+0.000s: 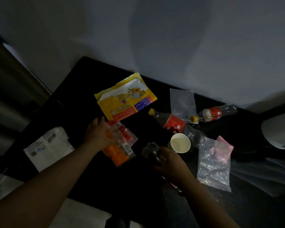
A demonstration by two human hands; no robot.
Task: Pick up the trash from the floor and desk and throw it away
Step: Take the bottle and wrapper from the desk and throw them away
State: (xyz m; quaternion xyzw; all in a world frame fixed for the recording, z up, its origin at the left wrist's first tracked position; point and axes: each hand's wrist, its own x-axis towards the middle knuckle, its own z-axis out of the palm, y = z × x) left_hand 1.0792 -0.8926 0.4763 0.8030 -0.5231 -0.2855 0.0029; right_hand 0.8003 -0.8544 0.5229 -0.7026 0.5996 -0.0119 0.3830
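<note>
As the left hand (99, 134) grips the orange packet (122, 150), the right hand (170, 161) clutches crumpled clear plastic (150, 151) beside the paper cup (180, 143).

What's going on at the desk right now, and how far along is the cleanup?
A person is clearing trash off the dark desk. Their left hand seems to grip an orange snack packet, and their right hand holds a crumpled clear plastic piece. Left on the desk are a yellow packet, a near bottle, a far bottle, a paper cup, a large clear bag, a small clear bag and a white wrapper.
</note>
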